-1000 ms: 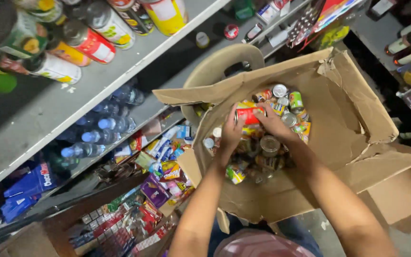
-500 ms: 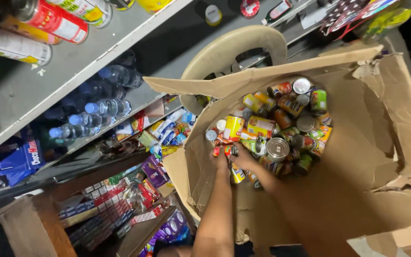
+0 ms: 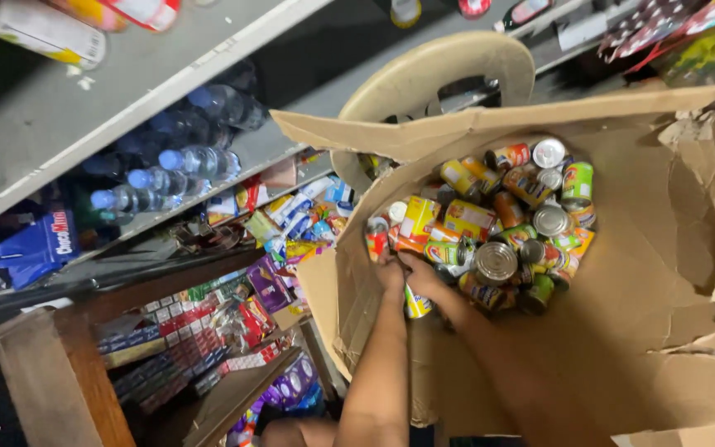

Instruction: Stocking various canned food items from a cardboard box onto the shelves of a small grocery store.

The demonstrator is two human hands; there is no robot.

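A big torn cardboard box [image 3: 655, 314] holds a heap of several tins [image 3: 498, 219] with yellow, green and red labels. Both my arms reach into its left side. My left hand [image 3: 389, 271] lies at the edge of the heap, its fingers against a red-labelled tin [image 3: 376, 238]; its grip is hidden. My right hand [image 3: 424, 277] is right beside it, curled over a yellow, white and green tin [image 3: 415, 303] that pokes out beneath it. A large tin with a bare silver lid [image 3: 496, 262] lies just right of my hands.
Grey metal shelves [image 3: 126, 91] at the left carry water bottles [image 3: 167, 165], tins and packets of sweets [image 3: 291, 223]. A lower wooden shelf [image 3: 68, 372] holds small boxes. A beige round stool [image 3: 432, 74] stands behind the box.
The view has drifted left and down. My hands have moved from the middle of the heap to its left edge and closed in around the yellow and green tin.
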